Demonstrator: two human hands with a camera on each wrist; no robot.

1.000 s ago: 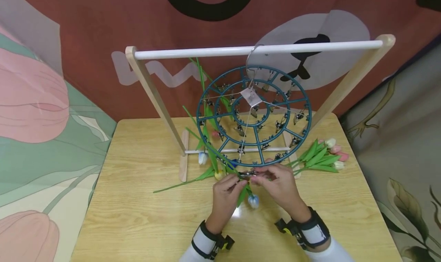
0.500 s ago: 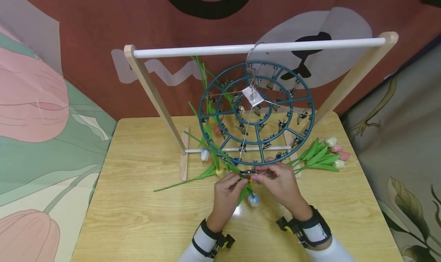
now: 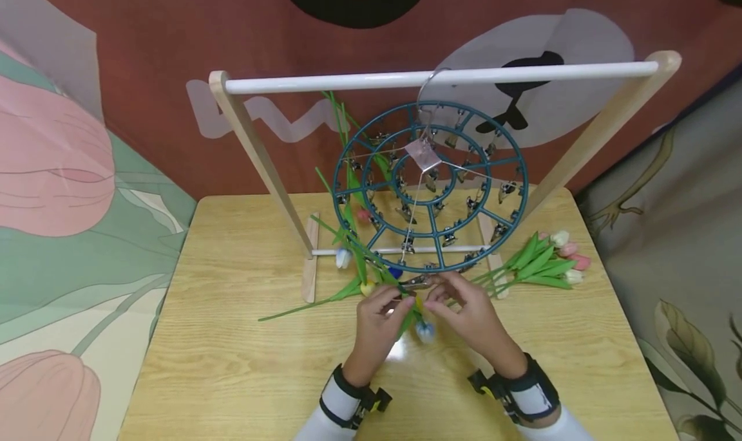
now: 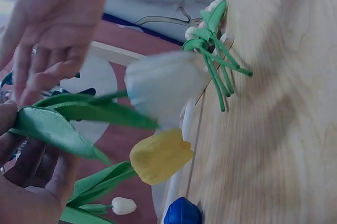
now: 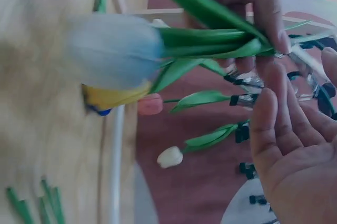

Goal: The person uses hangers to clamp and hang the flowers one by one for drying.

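My left hand [image 3: 377,319] pinches a light-blue and white tulip [image 3: 425,331] by its green stem and leaves, just below a metal clip [image 3: 418,281] at the front rim of a round teal clip hanger [image 3: 438,251]. The tulip's head hangs down, blurred in the right wrist view. My right hand [image 3: 472,312] is beside the clip, fingers loosely bent and thumb apart, with nothing visibly held. Whether a fingertip still touches the clip, I cannot tell. A yellow tulip [image 4: 160,155] and a blue one [image 4: 182,212] hang behind the held flower.
The hanger hooks over the white bar [image 3: 348,82] of a wooden-legged rack. Several tulips hang on its left side, a pink one [image 5: 150,104] and a white one [image 5: 170,157] among them. A bunch of pink and white tulips [image 3: 536,267] lies at the table's right.
My right hand's thumb and fingers have come off the clip and spread slightly apart. The left hand keeps its pinch on the tulip, almost in the same place.
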